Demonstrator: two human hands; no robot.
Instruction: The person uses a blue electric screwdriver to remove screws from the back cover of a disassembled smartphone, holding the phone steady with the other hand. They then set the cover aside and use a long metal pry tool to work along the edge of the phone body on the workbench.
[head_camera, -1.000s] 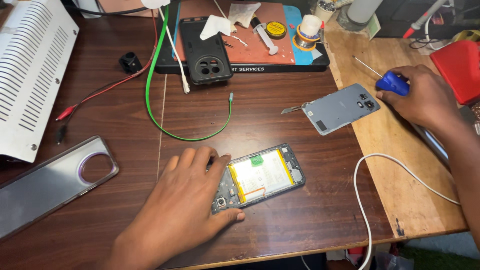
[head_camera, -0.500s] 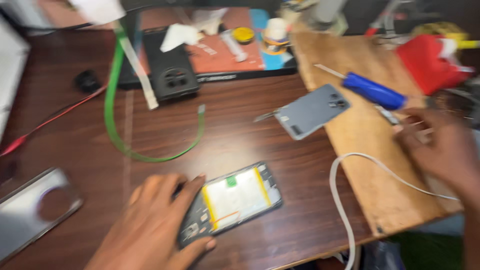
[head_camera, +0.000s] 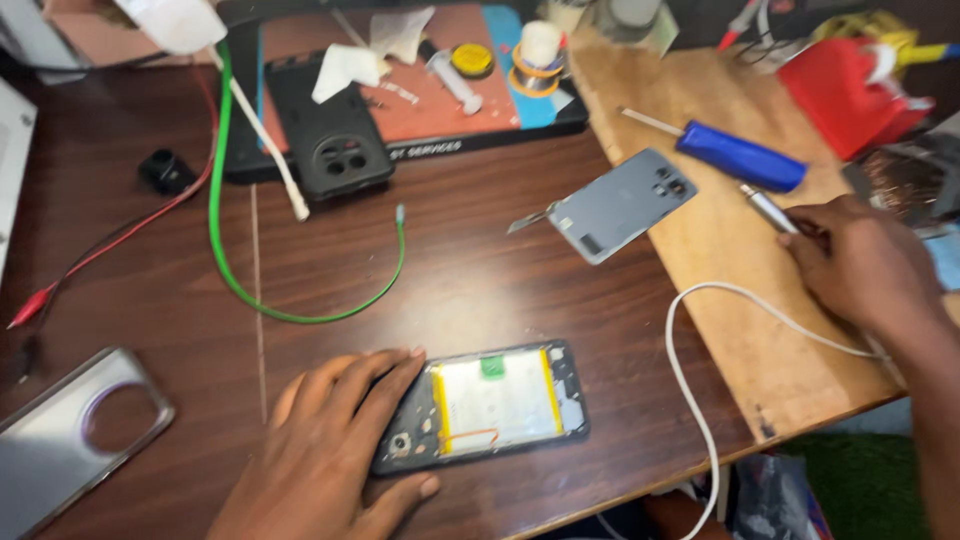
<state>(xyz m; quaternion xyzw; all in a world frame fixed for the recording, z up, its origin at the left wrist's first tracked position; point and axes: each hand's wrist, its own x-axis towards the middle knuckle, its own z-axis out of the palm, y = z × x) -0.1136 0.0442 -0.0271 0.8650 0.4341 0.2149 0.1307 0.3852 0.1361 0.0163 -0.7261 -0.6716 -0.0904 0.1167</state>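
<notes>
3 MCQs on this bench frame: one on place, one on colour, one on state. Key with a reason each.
1. Where does the grey back cover lie?
A. under the left hand
B. across the edge of the wooden board
C. on the red mat

2. What colour is the screwdriver handle?
A. blue
B. yellow
C. black

3. The phone under the left hand is:
A. closed
B. opened, battery showing
C. in a case

B: cover spans board and dark table.
A: handle is blue.
B: pale battery exposed.
</notes>
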